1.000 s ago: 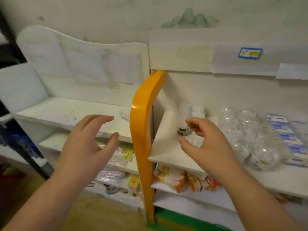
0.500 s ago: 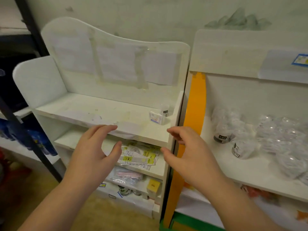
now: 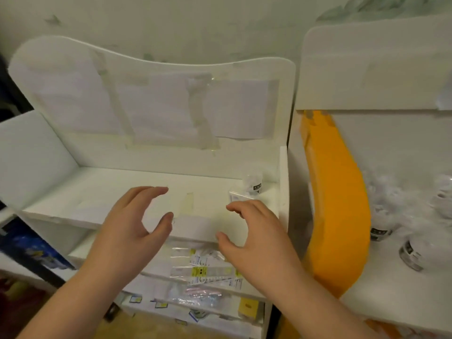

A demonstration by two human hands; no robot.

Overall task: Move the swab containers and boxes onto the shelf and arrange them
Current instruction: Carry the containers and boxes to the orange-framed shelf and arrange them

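Both of your hands hung empty in front of the white shelf (image 3: 97, 192), fingers loosely curved and holding nothing. Your left hand (image 3: 132, 228) hovered over the front edge of the top board, thumb and fingers spread apart. Your right hand (image 3: 254, 238) sat lower and to the right, its fingertips near a small box (image 3: 236, 197) at the board's right end. One clear swab container (image 3: 254, 184) with a dark label stood upright just behind that box, close to the shelf's side wall. More swab containers (image 3: 411, 253) lay on the neighbouring unit, past the orange panel (image 3: 337, 204). Flat packets (image 3: 203, 270) lay on the lower board beneath your hands.
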